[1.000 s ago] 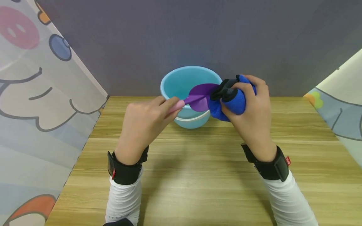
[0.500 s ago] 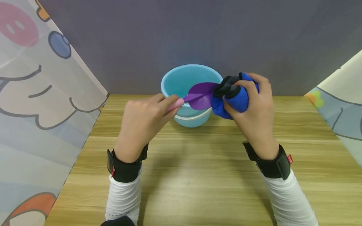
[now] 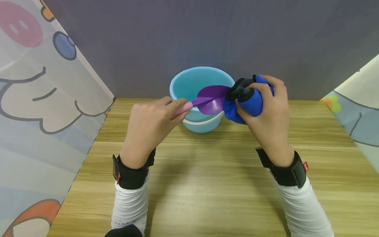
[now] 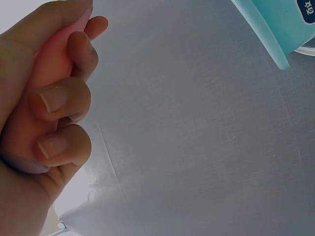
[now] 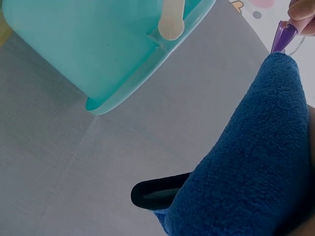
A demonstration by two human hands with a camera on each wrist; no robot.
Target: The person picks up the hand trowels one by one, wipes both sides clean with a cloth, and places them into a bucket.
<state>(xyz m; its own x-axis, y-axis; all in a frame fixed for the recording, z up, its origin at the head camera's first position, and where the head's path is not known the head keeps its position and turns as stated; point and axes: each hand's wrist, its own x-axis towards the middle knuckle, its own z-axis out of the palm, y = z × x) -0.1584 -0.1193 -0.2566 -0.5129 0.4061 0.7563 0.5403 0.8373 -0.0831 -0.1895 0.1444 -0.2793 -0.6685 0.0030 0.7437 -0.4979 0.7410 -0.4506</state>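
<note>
In the head view my left hand [image 3: 151, 126] grips the pink handle of a purple toy shovel [image 3: 211, 104], whose blade points right in front of the bucket. Fingers wrap round that pink handle [image 4: 49, 66] in the left wrist view. My right hand [image 3: 272, 121] holds a bunched blue and black cloth [image 3: 251, 107] around the blade's far end, which the cloth hides. In the right wrist view the fuzzy blue cloth [image 5: 251, 152] covers the blade, with a bit of purple showing above it. A light blue bucket [image 3: 204, 127] stands behind the shovel.
The bucket stands on a wood-grain table [image 3: 207, 194] near a grey back wall [image 3: 165, 36]. A white bucket handle [image 5: 171, 22] hangs at its side. Cartoon-printed panels [image 3: 35, 98] flank the table left and right.
My right hand and the cloth have shifted slightly right and up, toward the blade's end. The left hand keeps its hold on the handle nearly in place.
</note>
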